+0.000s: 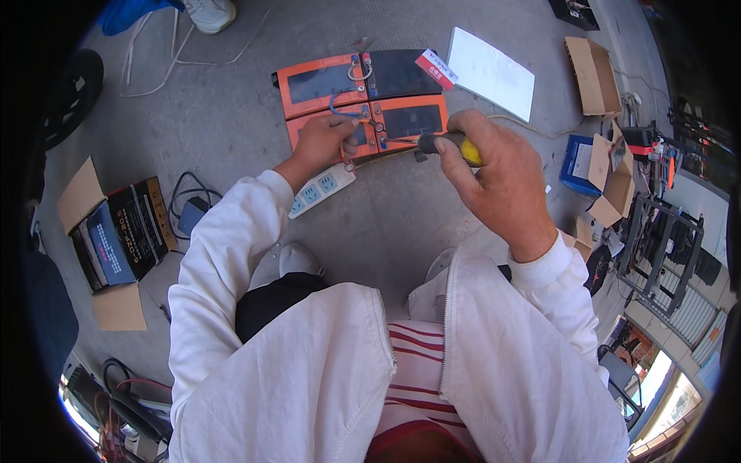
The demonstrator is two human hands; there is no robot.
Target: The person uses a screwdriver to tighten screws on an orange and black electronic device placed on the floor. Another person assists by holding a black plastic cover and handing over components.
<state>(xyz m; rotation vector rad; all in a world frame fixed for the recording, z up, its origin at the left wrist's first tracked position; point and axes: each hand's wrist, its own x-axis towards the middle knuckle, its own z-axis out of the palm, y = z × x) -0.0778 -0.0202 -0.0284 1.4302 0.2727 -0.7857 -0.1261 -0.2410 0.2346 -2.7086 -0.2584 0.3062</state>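
Batteries (394,103), four in a two-by-two block of orange and black, lie on the floor ahead of the person, top centre. From far left: black wheel (77,96), then open carton (135,231) with flaps out, a blue item inside, and black adapter (193,216) with its cable on the floor beside it. Left hand (328,143) is over the lower left battery, fingers narrow, pinching a short orange wire (369,121) at the terminals; blue wire (335,100) loops just above. White power strip (324,190) lies below that hand. Right hand (498,177) is wrapped round the yellow-black screwdriver (470,152), shaft pointing left at a terminal on the lower right battery; can't tell if the tip touches. Red-white packet (437,69) overlaps upper right battery's corner, white board (494,73) just beside. Further right: tan box (593,73), blue box (577,160), black metal rack (662,247).
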